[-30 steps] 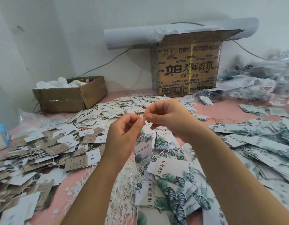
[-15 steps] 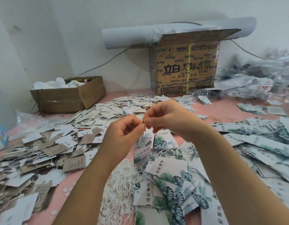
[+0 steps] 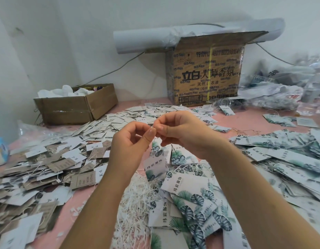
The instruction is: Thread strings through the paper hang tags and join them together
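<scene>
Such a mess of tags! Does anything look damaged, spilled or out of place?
Nothing looks broken. Oddest is the white paper roll lying atop the tall cardboard box, its wrapping torn open. Loose white strings sit tangled in one heap on the pink table.

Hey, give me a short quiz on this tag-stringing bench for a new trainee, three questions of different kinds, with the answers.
1. True or false: the left hand and right hand pinch a string with a leaf-print tag hanging below.
2. Where is the loose white string pile? A) in a bucket B) on the pink table, between the forearms C) hung on the wall.
3. Fill in: the brown tags lie to the person's ____.
Key: 1 true; 2 B; 3 left.
</scene>
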{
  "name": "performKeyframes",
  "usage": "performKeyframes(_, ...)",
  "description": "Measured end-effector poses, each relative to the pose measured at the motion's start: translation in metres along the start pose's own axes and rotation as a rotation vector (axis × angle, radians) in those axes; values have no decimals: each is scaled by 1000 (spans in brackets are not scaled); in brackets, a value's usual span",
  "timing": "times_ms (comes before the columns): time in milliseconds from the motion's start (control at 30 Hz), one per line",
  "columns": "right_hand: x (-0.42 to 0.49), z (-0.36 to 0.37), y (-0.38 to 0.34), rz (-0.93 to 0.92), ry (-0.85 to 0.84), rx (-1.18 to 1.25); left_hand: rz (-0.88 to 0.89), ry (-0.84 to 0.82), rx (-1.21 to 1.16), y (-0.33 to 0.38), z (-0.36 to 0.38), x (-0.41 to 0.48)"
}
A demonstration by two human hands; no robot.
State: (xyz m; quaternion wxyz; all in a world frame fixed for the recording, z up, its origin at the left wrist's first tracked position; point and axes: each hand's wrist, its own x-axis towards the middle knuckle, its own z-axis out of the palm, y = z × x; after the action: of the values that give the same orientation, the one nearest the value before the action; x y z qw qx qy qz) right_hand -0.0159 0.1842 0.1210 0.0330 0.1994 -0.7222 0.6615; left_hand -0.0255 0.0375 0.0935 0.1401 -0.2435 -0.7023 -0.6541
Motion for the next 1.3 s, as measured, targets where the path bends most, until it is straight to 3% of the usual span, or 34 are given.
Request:
performKeyframes(233,1,5,0,23,2,18,-68,48,68,-5,-1,2)
performKeyframes(567,3,4,-1,-23,223,31,-218,-377,380,-12,-19,3)
performKeyframes(700,4,-5,0,-62,314,73,-110,-222,556,-18,-15,5)
performKeyframes(800,4,-13,4,-43,343,81,-106,-137,404,-14,-17,6)
performKeyframes(900,4,-18,11,23,352,-91,-91,-61,248,-10,-19,8)
performKeyframes(1033,4,-13,16,119,197,-358,-106,15,152,-11,-16,7)
performKeyframes(1167,3,-7,13,142,36,-280,-133,63,132,-14,-17,8)
performKeyframes(1300,3,-6,14,117,17,-354,-106,69,145,-18,-17,9)
